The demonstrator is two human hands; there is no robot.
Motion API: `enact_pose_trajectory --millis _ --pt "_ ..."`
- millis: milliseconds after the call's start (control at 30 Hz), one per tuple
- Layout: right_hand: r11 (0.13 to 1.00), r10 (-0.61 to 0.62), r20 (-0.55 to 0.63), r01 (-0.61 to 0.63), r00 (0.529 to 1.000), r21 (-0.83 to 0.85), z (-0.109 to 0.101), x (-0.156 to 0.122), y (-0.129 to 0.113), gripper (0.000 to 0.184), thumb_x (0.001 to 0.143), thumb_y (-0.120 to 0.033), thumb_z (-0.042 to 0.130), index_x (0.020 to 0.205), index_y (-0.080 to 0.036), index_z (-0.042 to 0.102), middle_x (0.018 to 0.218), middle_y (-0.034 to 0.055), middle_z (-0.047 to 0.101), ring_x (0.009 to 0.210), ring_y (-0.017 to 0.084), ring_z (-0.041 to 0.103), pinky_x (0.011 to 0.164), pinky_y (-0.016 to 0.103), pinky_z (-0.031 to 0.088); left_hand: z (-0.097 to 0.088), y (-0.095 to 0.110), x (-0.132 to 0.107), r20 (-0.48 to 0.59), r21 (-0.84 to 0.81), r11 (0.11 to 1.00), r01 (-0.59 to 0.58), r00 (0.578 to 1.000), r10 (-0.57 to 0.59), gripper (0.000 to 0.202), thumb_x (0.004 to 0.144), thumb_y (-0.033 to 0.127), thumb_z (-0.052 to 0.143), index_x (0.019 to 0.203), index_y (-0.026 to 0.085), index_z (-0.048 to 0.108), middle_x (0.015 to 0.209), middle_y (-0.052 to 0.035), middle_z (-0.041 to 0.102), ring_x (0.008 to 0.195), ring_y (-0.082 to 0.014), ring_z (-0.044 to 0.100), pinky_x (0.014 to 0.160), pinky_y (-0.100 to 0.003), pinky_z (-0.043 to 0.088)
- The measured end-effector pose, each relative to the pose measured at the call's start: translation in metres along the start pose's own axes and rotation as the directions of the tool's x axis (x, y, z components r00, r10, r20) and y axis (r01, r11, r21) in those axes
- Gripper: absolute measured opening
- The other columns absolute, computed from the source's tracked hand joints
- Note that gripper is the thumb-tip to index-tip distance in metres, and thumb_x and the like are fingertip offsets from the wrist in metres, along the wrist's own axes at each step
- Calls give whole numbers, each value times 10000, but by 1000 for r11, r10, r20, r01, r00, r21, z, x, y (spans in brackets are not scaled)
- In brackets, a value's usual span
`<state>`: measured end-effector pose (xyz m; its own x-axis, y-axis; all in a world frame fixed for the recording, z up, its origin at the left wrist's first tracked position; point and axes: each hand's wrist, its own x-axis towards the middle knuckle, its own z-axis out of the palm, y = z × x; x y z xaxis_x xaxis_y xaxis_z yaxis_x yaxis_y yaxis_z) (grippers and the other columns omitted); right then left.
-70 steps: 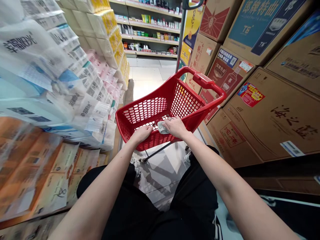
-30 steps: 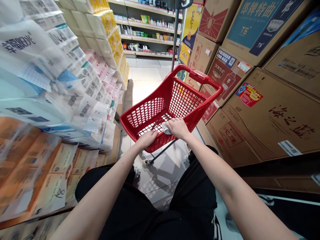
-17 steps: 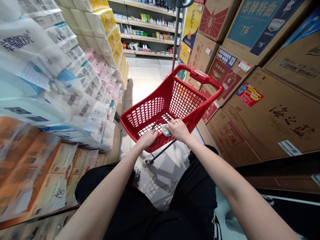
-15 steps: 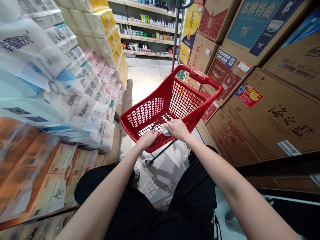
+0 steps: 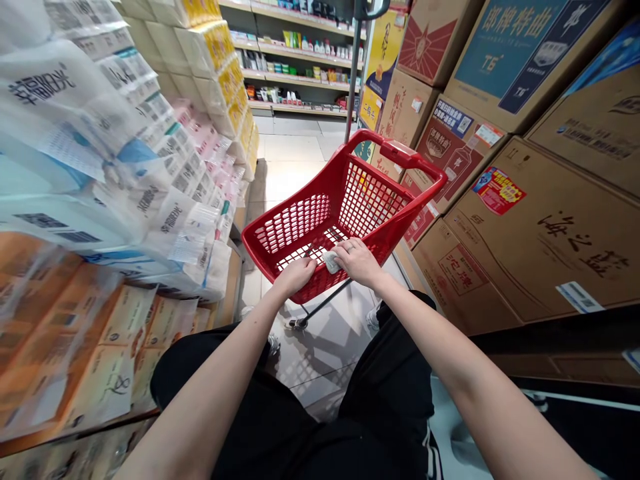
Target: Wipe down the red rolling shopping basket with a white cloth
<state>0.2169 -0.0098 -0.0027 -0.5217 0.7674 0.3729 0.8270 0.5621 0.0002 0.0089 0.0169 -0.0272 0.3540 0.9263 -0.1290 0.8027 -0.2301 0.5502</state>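
Note:
A red plastic shopping cart with a lattice basket stands in front of me, tilted in view. My left hand is closed over the basket's near rim. In my right hand is a crumpled greyish-white cloth, pressed against the same rim a little to the right. The fingers of the right hand are bent over the cloth, and a ring shows on one of them. Inside, the basket's floor shows only its lattice and dark bars.
Stacked tissue packs rise along the left side. Cardboard cartons are piled close on the right. Beyond the cart, shelves hold bottles and tubes. A grey pole stands behind the cart, above the tiled floor.
My right hand and the cloth have shifted very slightly along the rim. The left hand keeps its grip, and the view has moved a touch.

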Motion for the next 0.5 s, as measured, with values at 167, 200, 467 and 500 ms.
enact_pose_trajectory --millis 167,200,467,500 --pt "999 31 24 -30 999 -22 1 3 1 316 966 -348 352 1069 -161 586 1048 109 594 1018 217 482 963 372 283 2 4 0 -5 32 999 10 1000 -10 500 884 431 240 853 149 652 1004 -128 688 902 -234 612 731 -285 394" --pt "998 52 40 -50 998 -29 1 5 1 326 970 -356 337 1030 -162 592 1019 106 600 988 214 493 937 365 295 2 5 0 -5 38 999 10 1000 -10 502 885 425 238 859 146 654 1007 -132 688 906 -236 613 730 -285 394" --pt "993 96 69 -91 993 -75 3 15 -1 381 984 -373 273 943 -162 588 945 86 620 909 202 519 857 339 305 2 7 1 -22 54 999 -1 1000 2 512 887 416 227 853 142 657 995 -142 689 894 -244 615 706 -292 388" --pt "994 91 56 -87 994 -73 3 13 -2 387 985 -375 266 947 -162 587 948 87 618 910 203 514 861 340 303 2 6 0 -22 53 999 -5 1000 6 507 886 413 227 848 144 655 994 -140 689 891 -242 615 706 -291 387"
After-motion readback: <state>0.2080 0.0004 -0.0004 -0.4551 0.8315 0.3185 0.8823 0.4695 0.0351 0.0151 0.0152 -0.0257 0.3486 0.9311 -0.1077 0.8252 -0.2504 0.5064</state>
